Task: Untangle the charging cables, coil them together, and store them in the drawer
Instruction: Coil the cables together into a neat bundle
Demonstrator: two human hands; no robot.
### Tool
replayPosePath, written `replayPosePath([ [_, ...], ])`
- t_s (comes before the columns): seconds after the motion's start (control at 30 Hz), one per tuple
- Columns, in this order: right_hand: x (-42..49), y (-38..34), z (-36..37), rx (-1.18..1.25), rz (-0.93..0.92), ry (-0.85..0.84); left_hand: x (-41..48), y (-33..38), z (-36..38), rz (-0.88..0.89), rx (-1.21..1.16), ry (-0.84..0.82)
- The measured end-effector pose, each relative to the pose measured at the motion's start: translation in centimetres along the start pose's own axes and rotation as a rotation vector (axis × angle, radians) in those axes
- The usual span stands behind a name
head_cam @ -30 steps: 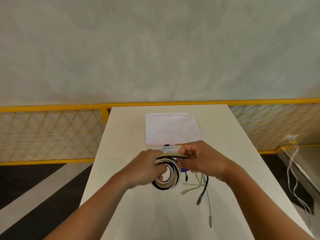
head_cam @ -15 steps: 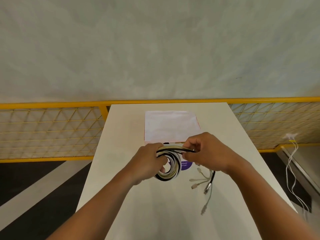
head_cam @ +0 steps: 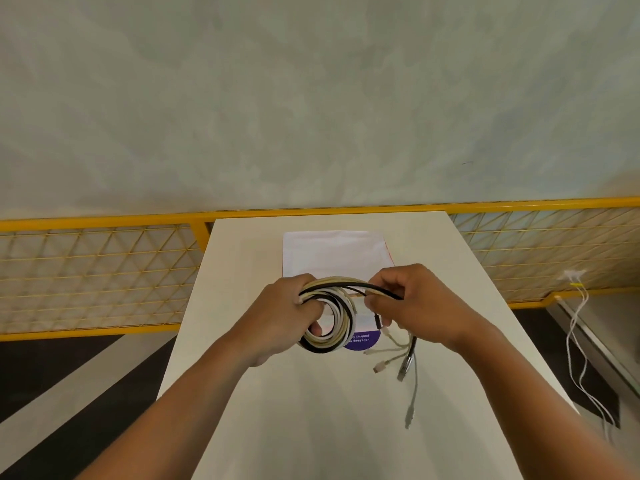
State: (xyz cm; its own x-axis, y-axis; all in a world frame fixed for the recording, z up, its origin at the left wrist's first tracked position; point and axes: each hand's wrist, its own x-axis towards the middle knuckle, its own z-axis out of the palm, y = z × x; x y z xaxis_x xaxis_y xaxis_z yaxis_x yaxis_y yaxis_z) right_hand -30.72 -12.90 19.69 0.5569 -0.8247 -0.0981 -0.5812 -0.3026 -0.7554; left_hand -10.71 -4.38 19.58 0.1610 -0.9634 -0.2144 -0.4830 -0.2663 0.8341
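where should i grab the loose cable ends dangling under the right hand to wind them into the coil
Probably pinch the loose ends close to where they leave the coil, just below the right hand, coming from the right. There the strands run bunched together; lower down the plugs fan apart. The left hand grips the coil's left side.

Paper [head_cam: 334, 252] on table [head_cam: 242, 341], behind cables [head_cam: 332, 320]

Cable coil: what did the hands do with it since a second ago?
The right hand slid right, away from the cable coil, stretching the loose strands across its top; the dangling plugs rose a little. The left hand still grips the coil, and the white paper stays on the table.
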Motion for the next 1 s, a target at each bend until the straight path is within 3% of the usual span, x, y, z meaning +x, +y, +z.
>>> replayPosePath([
  [0.13,-0.1,-0.2,-0.3,0.096,0.048,-0.112,0.1,0.0,-0.2,0.007,-0.015,0.039],
  [0.3,0.3,0.0,-0.3,-0.035,0.011,-0.008,-0.3,0.3,0.2,0.008,-0.106,0.037],
  [0.67,0.5,-0.6,1.3,0.637,-0.032,0.063,-0.7,2.9,-0.2,0.087,-0.351,0.035],
  [1.0,0.6,-0.9,1.6,0.886,-0.02,-0.154,-0.8,3.3,-0.8,0.157,-0.342,0.039],
])
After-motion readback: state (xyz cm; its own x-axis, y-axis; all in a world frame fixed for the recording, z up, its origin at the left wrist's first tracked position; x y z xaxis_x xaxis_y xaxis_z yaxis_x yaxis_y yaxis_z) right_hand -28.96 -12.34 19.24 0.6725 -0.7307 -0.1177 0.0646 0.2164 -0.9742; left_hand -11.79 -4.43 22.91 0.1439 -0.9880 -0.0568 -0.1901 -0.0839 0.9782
